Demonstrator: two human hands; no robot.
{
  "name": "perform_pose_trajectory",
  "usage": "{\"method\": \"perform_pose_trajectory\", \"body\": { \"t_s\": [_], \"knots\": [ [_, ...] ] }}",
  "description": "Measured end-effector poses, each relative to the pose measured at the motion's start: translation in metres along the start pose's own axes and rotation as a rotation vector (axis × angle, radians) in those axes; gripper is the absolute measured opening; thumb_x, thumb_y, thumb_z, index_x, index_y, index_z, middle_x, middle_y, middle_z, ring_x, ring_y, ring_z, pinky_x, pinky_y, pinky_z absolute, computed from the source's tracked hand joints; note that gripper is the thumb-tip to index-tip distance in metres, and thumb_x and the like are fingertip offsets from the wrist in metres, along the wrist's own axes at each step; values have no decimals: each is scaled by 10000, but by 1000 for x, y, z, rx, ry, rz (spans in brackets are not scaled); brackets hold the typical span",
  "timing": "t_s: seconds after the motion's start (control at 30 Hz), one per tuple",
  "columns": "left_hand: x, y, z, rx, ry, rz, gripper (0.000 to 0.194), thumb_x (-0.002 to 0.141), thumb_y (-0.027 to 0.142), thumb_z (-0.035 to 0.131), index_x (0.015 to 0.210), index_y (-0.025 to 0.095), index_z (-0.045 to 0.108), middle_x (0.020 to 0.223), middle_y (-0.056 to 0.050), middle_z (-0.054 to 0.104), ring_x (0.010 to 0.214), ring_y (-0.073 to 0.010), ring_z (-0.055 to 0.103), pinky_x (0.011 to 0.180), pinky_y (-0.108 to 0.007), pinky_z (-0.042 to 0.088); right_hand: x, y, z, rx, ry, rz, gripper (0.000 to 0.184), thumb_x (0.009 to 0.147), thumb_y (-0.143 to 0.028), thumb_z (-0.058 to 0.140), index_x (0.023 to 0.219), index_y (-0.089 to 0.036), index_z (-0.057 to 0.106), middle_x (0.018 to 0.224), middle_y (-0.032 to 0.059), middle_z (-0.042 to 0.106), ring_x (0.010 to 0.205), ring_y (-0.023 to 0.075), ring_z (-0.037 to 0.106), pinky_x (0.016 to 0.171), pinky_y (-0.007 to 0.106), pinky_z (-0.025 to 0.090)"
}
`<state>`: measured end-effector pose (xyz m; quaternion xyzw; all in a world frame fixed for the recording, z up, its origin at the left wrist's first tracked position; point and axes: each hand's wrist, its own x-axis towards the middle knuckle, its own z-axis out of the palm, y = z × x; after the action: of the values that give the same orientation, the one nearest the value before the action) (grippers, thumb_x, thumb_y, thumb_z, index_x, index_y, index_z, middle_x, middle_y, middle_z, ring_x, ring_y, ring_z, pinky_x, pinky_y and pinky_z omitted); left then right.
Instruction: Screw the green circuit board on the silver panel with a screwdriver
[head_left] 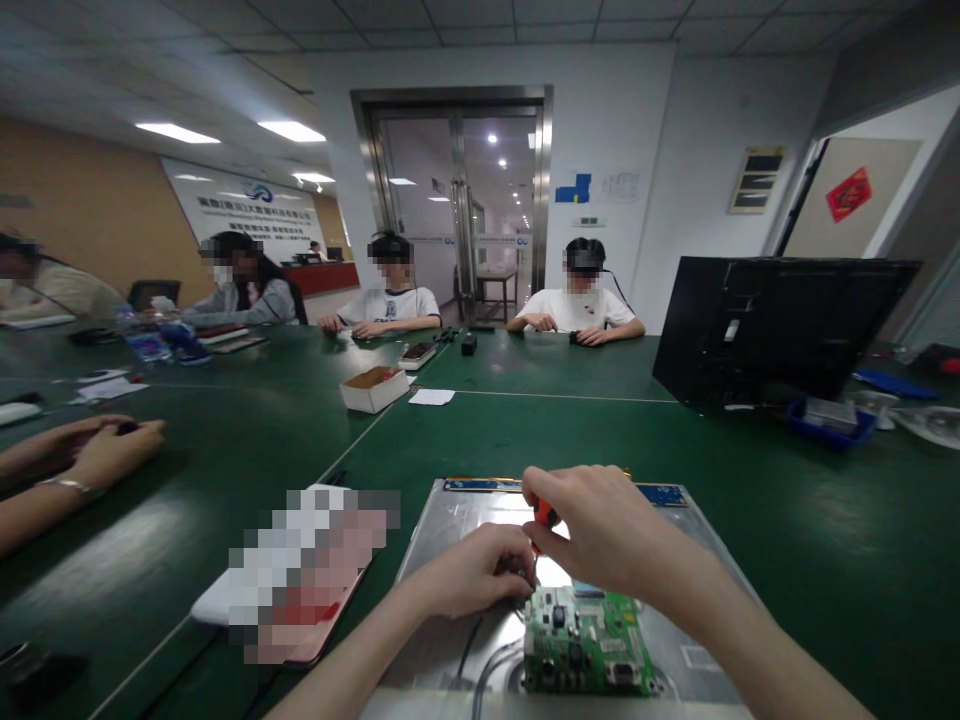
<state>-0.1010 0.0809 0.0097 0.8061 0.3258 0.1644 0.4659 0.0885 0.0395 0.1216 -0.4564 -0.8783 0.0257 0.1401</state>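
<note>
My right hand [600,515] is closed around the red-and-black handle of a screwdriver [545,513], held over the middle of a flat silver metal panel [712,590]. Just left of it, my left hand [476,570] has its fingers curled together at the upper left edge of a green circuit board [589,640]. What those fingers pinch, and the screwdriver's tip, are hidden. The circuit board lies on the near part of the panel. Grey cables [484,675] run beside its left side. A narrow blue board strip [664,494] lines the panel's far edge.
Left of the panel lie a white item [217,595] and a pink item [307,640], partly blurred. A co-worker's hands [112,455] are at far left. Ahead stands an open white box [373,392]; at right, a black monitor [780,330] and a blue tray [832,428]. Several people sit opposite.
</note>
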Motion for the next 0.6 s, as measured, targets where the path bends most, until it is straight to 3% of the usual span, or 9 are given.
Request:
{"method": "perform_pose_trajectory", "body": {
  "t_s": [0.47, 0.6],
  "knots": [
    [-2, -4, 1, -2, 28, 6, 153, 733, 81, 610, 862, 164, 616, 863, -6, 660, 796, -175, 598, 717, -258, 468, 0, -1, -5, 9, 12, 3, 148, 787, -165, 588, 929, -203, 574, 837, 19, 722, 665, 156, 602, 534, 264, 190],
    [-3, -1, 1, -5, 28, -12, 136, 732, 80, 607, 834, 169, 607, 807, 8, 637, 750, -161, 583, 665, -238, 461, -1, -2, -3, -12, 24, -2, 142, 789, -168, 586, 925, -206, 571, 825, 13, 719, 660, 163, 613, 525, 267, 183]
  ]
}}
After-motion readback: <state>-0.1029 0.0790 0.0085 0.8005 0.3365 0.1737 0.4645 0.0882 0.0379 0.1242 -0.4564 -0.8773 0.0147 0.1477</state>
